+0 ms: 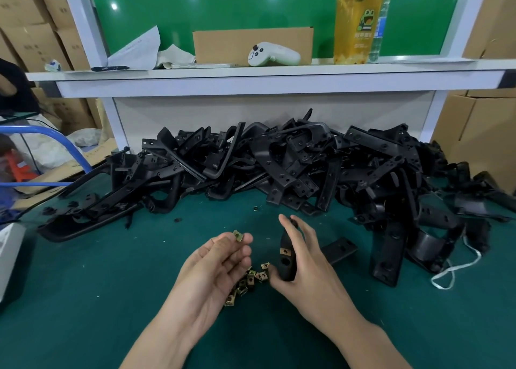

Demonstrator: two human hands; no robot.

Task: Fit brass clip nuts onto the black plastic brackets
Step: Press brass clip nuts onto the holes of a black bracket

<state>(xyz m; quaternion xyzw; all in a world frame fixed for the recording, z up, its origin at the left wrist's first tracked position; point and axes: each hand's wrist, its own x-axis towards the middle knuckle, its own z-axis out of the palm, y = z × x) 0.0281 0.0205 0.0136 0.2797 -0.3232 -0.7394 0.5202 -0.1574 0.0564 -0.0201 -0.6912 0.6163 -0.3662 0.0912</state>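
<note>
The left hand (220, 259) pinches one brass clip nut (238, 236) at its fingertips, apart from the black bracket (287, 262) that the right hand (305, 257) grips upright over the desk (97, 285). The pinch looks light — the nut could slip and drop among the loose nuts (252, 278) below, or go on skewed and miss its hole. A fitted nut (285, 252) sits on the bracket. The right hand's fingers hide the bracket's far side, and in the heap of brackets (279, 167) behind — black on black — single pieces are hard to tell apart.
</note>
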